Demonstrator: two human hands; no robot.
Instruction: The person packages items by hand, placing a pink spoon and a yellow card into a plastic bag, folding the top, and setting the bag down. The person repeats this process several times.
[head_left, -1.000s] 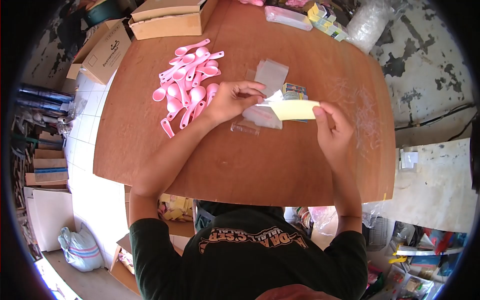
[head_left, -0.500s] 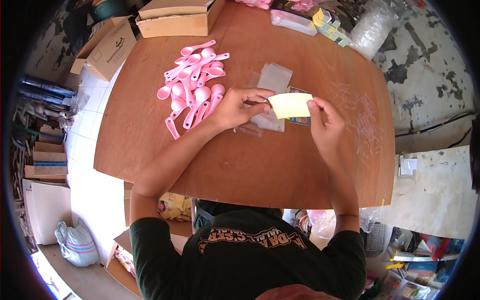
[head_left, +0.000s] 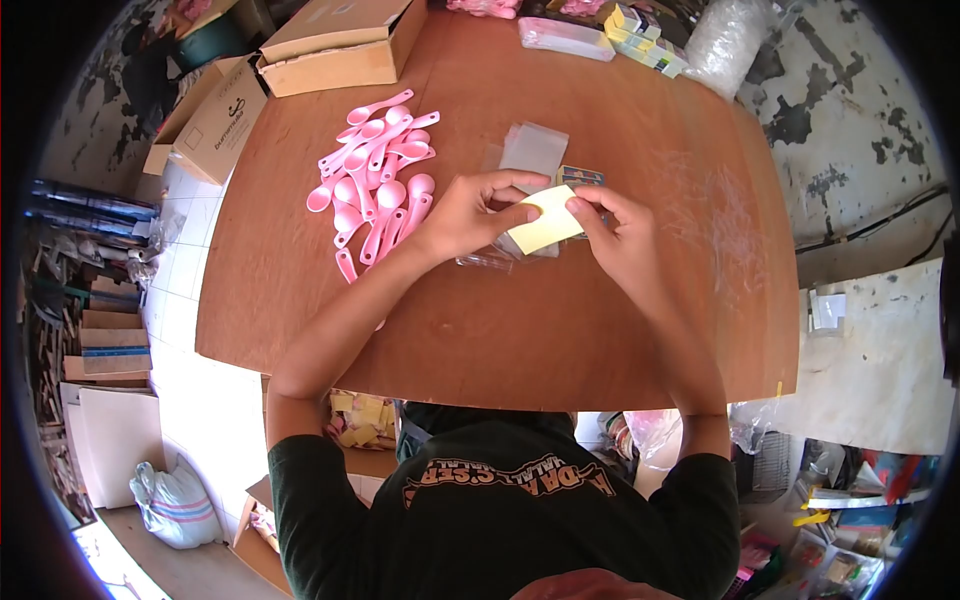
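A pale yellow card (head_left: 546,222) is held tilted above the table between both hands. My left hand (head_left: 478,212) pinches its left edge with thumb and fingers. At the upper right corner, my right hand (head_left: 617,228) grips it the same way. Under and behind the card lie clear plastic sleeves (head_left: 535,148) and a small stack of printed cards (head_left: 581,176), partly covered. Left of my left hand spreads a heap of pink plastic spoons (head_left: 375,165).
Thin clear strips (head_left: 715,220) lie scattered on the right of the wooden table (head_left: 480,350). Along its far edge stand a cardboard box (head_left: 335,55), a plastic-wrapped pack (head_left: 567,38), small yellow boxes (head_left: 645,38) and a clear plastic roll (head_left: 728,45).
The yellow card has tilted, its right end up, and sits slightly lower and further left. My right hand has moved left, closer to my left hand. The whole view has shifted a little.
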